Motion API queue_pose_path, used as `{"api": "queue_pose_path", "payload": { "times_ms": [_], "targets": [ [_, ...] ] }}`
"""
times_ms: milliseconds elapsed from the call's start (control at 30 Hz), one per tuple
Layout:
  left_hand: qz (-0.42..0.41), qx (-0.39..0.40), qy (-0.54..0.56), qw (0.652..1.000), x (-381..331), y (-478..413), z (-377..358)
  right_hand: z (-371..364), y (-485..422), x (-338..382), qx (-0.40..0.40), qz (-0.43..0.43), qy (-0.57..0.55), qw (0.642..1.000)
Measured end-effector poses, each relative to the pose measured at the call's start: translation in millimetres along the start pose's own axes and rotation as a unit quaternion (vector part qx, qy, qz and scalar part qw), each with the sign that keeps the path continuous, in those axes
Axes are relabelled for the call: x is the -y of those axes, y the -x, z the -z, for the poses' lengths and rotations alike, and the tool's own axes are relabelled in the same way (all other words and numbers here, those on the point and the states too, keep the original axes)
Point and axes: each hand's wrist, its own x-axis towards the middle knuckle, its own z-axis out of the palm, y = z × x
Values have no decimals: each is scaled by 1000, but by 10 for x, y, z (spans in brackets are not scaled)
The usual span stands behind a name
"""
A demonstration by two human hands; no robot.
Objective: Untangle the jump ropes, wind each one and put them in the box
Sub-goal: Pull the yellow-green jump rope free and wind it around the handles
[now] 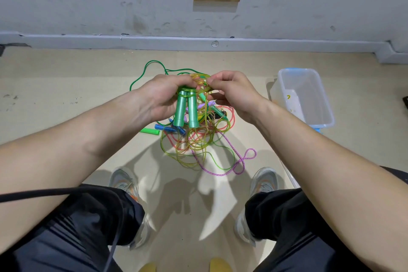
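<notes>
My left hand grips the tops of two teal jump-rope handles, which hang side by side above the floor. My right hand pinches the yellow-green rope coiled just above those handles. Below lies a tangled pile of ropes: yellow-green, pink and dark green strands, plus a purple braided rope looping out to the right. A bright green handle and a blue handle lie at the pile's left edge. The clear plastic box stands on the floor at the right.
I am seated with my knees apart and my shoes on the beige floor on either side of the pile. A grey wall with a skirting board runs behind. A black cable crosses my left thigh.
</notes>
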Motion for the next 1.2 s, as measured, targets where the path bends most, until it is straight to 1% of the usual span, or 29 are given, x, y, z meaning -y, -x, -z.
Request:
{"api": "queue_pose_path", "payload": {
  "times_ms": [133,233,333,433,533,600,767,933,1000,1067,1133,1167,1200],
  "targets": [
    [-13,16,-2,1000,2,5,-1,10,1,11,-1,-13,-15,1000],
    [-24,-4,27,999,-8,21,-22,15,12,-1,-5,-7,-15,1000],
    [-19,27,42,999,-14,59,-44,26,33,-5,14,44,-12,999],
    [-13,65,63,996,-33,70,-35,15,59,18,31,115,56,991],
    [-19,50,82,995,-54,21,13,-10,65,28,11,169,122,978],
    [-23,41,86,995,-61,-4,37,-32,66,19,-4,189,147,971],
    [-53,41,74,995,-86,-44,68,-74,87,17,6,167,85,982],
    [-73,59,33,995,-39,-62,81,-64,60,-3,-10,149,111,982],
    [-88,50,-1,995,-24,-57,67,-46,37,-16,-15,143,129,981],
    [-112,32,-60,991,-13,-71,68,-37,25,-31,-11,148,148,978],
    [-143,12,-133,981,17,-95,76,-31,19,-42,-9,148,157,976],
    [-163,-1,-180,970,41,-111,82,-24,10,-47,-9,145,158,977],
    [-187,-17,-240,953,63,-124,87,-16,2,-53,-10,142,159,977]
  ]
}}
